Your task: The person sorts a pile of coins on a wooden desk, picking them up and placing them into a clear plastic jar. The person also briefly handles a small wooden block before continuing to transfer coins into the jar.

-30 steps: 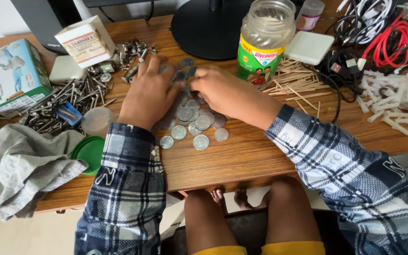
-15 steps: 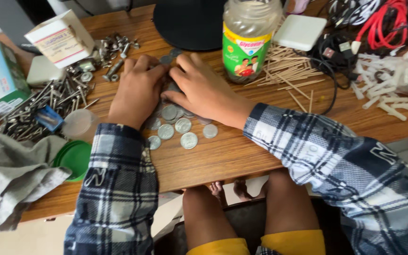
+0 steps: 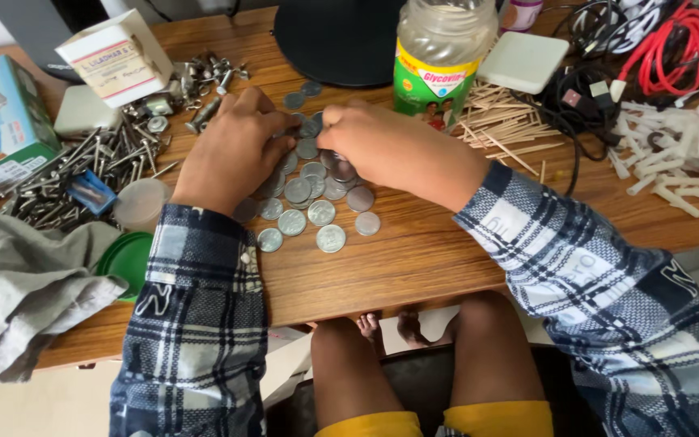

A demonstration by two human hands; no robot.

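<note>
Dozens of silver coins sit mid-desk, near the plastic jar. Left hand lies flat, cupped over the pile's left edge, gripping nothing I can see. Right hand looks pinched on a coin, fingertips hidden so can't tell. I'd corral with the left, pick singles with the right

Both arms in long-sleeved navy, grey and white plaid flannel shirt, buttoned cuffs, pale lettering woven into checks. Mustard-yellow shorts. Bare feet.
</note>
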